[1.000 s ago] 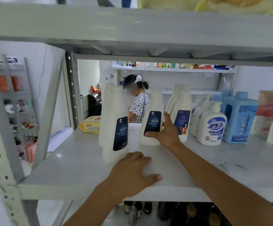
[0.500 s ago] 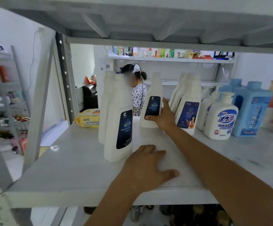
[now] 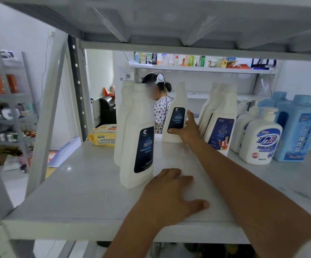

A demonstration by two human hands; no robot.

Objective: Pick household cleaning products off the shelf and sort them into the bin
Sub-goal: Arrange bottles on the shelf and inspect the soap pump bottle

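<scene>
Grey metal makes the shelf (image 3: 87,192). The left hand (image 3: 169,198) lies flat on its front part, fingers spread out, holding nothing. Just past that hand stands the near bottle (image 3: 138,146), tall and white with a dark label, and one more like it is right behind. Farther in, the right hand (image 3: 187,128) wraps its thumb and fingers round the far bottle (image 3: 176,116), which is white with a dark label too. It is upright near the back of the shelf, and I cannot tell if it is lifted. To its right stand more white bottles (image 3: 221,123), then pump bottles (image 3: 260,138), then blue jugs (image 3: 299,131). A yellow pack (image 3: 102,135) lies at the back left. Behind the shelf stands a person (image 3: 160,108).
</scene>
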